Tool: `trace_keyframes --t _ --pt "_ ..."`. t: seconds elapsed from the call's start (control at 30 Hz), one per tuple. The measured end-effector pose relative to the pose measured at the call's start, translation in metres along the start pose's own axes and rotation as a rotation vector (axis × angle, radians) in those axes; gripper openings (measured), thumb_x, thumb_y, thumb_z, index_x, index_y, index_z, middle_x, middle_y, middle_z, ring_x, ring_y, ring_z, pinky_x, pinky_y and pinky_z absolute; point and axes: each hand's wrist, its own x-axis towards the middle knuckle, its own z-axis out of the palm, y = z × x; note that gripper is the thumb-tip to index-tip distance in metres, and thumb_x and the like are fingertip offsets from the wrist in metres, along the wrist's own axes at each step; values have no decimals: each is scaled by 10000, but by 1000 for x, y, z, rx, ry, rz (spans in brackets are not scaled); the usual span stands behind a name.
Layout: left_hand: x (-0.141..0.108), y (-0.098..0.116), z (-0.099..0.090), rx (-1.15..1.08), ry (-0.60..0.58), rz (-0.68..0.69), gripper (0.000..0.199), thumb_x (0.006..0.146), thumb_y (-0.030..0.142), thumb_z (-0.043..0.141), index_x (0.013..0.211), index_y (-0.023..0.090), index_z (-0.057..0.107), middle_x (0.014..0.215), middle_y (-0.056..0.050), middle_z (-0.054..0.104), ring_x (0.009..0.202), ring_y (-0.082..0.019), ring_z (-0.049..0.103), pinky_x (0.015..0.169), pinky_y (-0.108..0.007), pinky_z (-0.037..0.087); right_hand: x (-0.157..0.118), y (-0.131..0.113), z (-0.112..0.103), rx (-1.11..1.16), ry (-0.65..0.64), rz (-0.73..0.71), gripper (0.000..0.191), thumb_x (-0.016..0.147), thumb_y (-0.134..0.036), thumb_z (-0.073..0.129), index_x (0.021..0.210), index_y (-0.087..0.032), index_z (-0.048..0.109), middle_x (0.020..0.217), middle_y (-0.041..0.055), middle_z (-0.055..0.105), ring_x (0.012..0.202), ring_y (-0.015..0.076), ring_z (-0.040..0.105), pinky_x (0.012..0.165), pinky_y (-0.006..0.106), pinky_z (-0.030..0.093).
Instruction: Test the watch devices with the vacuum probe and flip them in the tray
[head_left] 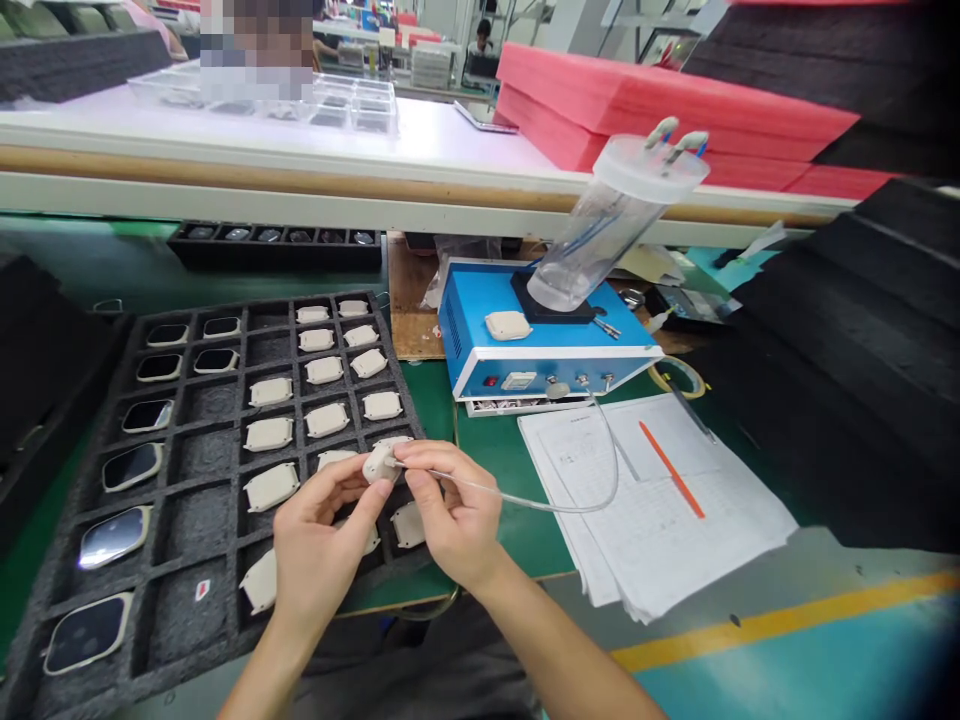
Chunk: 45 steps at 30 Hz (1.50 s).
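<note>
As the head view looks down at the green counter (431,400), two bare hands meet over the near right part of a foam tray (206,455). The left hand (319,530) pinches a small pale case (379,465), its thumb and fingers only as far apart as the case is wide. The case is held up above the tray. The right hand (459,510) has its thumb and fingers pressed close together on the end of a thin tube (536,504). The tip seems to touch the side of the case, but it is too small to tell if it has gone in.

The tube loops over some papers (637,548) and runs back to the front of a blue box (486,290). On the box are a tall see-through jar (600,235) and a pale piece (507,325) just beside it. The tray holds more pale parts on its right and dark-faced watches (90,634) on its left.

The step in hand looks like lining up the tip with the case. The next move calls for care: the left hand should hold firm, and the right hand should guide the tip straight, with a soft push, so nothing slips.
</note>
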Motion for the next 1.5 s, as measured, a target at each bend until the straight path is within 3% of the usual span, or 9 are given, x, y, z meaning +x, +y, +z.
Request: trace_keyframes --t 0.63,1.5 --pt "1 -1 0 -18 -31 2 207 757 240 871 956 201 827 895 -27 827 763 -146 786 754 -184 650 0 0 1 1 -1 2 200 962 -95 639 1032 -238 760 1027 65 804 991 184 779 917 342 648" --pt "2 2 0 18 -33 -12 234 759 294 863 954 173 815 896 -58 826 772 -198 792 741 -269 676 3 -3 1 -48 13 0 156 968 -139 639 991 -238 757 991 67 816 949 198 791 875 355 668"
